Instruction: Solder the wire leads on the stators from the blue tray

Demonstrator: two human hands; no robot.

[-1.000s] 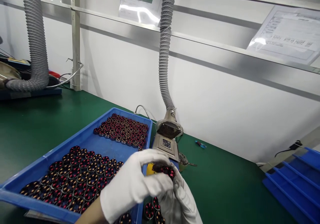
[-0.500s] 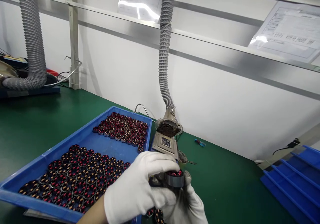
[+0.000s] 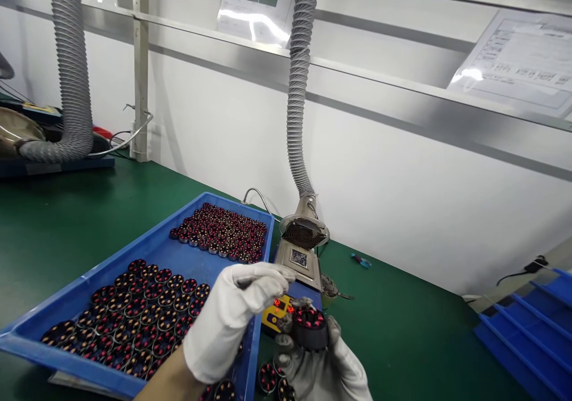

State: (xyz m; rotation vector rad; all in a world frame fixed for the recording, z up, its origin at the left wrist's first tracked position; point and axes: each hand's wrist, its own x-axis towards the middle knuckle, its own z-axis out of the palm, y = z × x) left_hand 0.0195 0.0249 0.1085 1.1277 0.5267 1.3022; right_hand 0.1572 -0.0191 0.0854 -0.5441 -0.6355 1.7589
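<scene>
My right hand (image 3: 324, 368), in a grey-stained white glove, holds a black ring-shaped part (image 3: 310, 328) with red pieces inside its top. My left hand (image 3: 241, 311), in a white glove, is raised up and left of that part, apart from it, over the edge of the blue tray (image 3: 192, 261). Its fingertips are pressed together; whatever lies between them is too small to tell. Many similar round parts (image 3: 152, 314) with red or yellow pieces fill two groups in the tray. A few more (image 3: 268, 377) lie on the green table just left of my right hand.
Behind my hands is a metal-topped device (image 3: 298, 259) with a yellow display panel (image 3: 276, 313), under a grey extraction hose (image 3: 298, 103). Small pliers (image 3: 360, 261) lie behind to the right. Blue trays (image 3: 531, 329) stand at the right edge of the green table (image 3: 415, 323).
My left hand has let go of the black part and moved up and left, its fingers now pinched. The part stays in my right hand, and the yellow panel has come into view.
</scene>
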